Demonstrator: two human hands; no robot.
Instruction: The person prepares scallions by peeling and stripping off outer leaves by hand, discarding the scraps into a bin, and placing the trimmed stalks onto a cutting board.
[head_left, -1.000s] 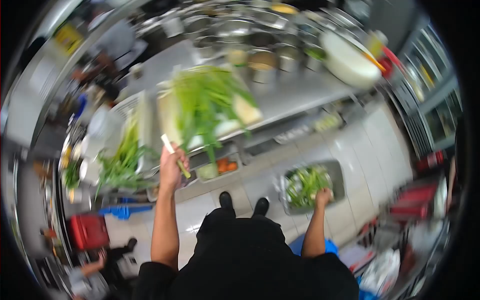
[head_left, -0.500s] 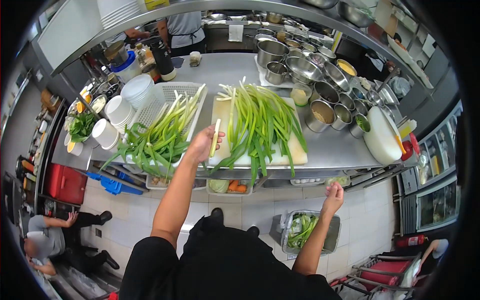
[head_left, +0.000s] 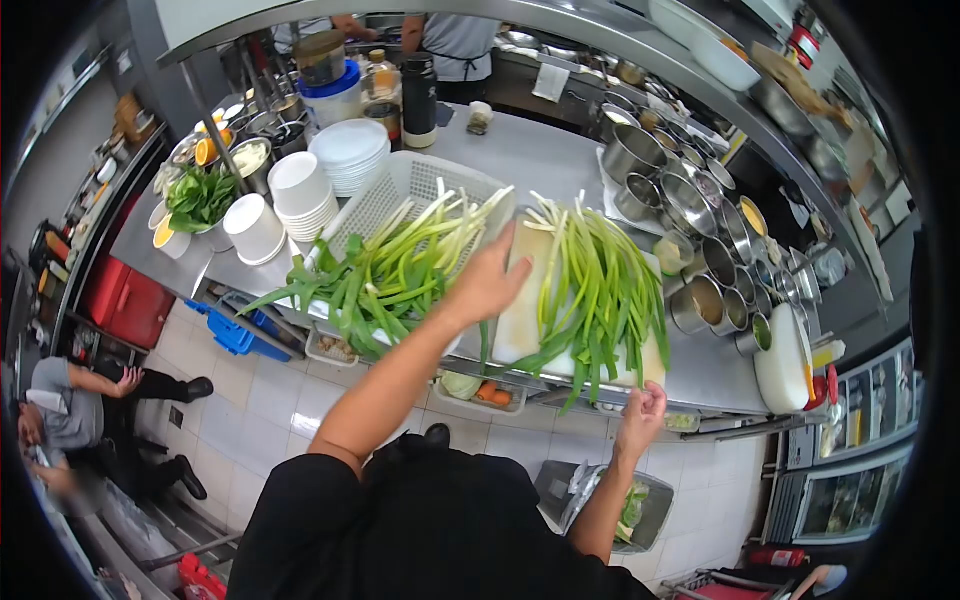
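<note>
No legible text or labels.

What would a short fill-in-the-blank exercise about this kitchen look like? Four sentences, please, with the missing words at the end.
1. The green onions on the cutting board lie to the ____ of the perforated basket.
2. The hand nearer the perforated basket is the ____ one.
3. Below the counter, the carrots beside the cabbage are coloured ____.
4. The tub near the black bottle has a ____ lid.

Missing words: right; left; orange; blue.
</note>
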